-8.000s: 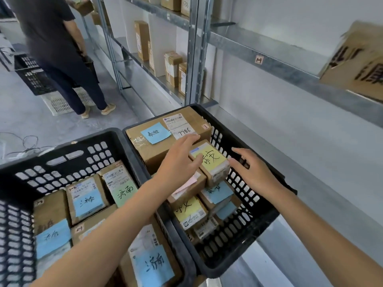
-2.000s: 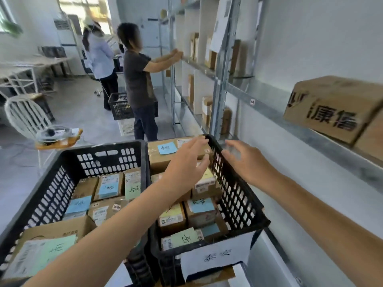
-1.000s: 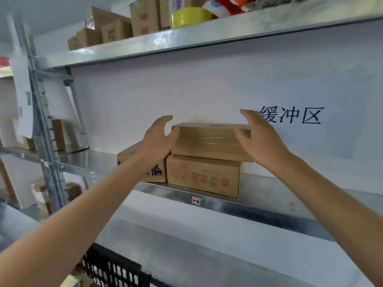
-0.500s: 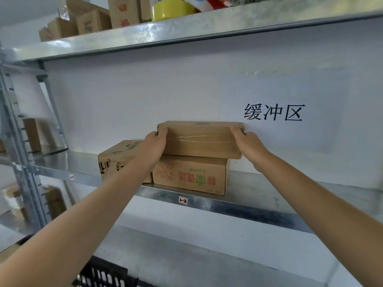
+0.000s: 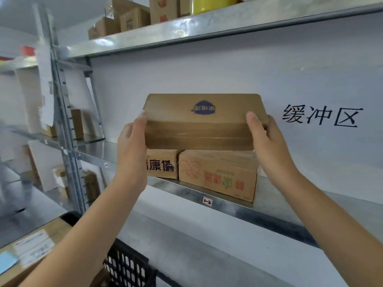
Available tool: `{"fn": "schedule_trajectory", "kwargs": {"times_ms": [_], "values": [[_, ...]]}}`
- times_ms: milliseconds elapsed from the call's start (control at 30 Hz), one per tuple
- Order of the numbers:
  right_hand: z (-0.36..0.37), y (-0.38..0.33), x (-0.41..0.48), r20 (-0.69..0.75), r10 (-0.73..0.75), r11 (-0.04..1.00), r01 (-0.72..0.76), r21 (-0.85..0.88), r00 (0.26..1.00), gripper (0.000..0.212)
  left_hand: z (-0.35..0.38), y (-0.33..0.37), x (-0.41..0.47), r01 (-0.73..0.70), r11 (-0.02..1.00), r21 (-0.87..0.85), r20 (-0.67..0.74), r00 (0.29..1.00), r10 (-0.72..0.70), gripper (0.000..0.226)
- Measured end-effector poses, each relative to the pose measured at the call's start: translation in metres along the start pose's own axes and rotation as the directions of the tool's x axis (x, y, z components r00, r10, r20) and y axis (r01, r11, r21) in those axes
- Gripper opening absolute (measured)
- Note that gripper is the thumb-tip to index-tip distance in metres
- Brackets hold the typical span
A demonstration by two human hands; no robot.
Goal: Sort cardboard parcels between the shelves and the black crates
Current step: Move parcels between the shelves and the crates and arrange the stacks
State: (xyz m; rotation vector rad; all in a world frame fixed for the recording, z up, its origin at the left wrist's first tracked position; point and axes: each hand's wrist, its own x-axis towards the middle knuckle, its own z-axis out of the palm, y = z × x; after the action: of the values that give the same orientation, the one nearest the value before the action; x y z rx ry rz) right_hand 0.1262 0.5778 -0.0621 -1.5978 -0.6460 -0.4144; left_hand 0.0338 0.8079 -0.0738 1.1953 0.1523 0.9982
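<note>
A flat taped cardboard parcel with a dark blue logo is held up in front of the middle shelf. My left hand grips its left end and my right hand grips its right end, thumbs on the near face. The parcel is lifted and tilted toward me, just above two boxes on the shelf: one with black characters and one with red and green print. A black crate shows at the bottom, with a labelled parcel at the lower left.
The upper shelf carries several boxes and a yellow tape roll. A steel upright stands at left, with more parcels on the shelves beyond it. Black characters are written on the white wall at right.
My hands closed on the ends of the top parcel, then lifted it off the stack and tipped it toward me. The view swung up from the crates to the shelf.
</note>
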Motion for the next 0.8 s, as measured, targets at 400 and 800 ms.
{"fn": "schedule_trajectory", "kwargs": {"times_ms": [400,800], "values": [[0.119,0.035,-0.066,0.364,-0.085,0.985,0.024,0.169,0.927,0.015,-0.164,-0.011,-0.073,-0.024,0.973,0.23,-0.368,0.923,0.11,0.043],[0.212,0.081,-0.144,0.752,0.011,0.986,-0.131,0.101,0.659,0.023,-0.26,-0.022,-0.195,0.226,0.838,0.497,-0.577,0.807,0.124,0.036]]}}
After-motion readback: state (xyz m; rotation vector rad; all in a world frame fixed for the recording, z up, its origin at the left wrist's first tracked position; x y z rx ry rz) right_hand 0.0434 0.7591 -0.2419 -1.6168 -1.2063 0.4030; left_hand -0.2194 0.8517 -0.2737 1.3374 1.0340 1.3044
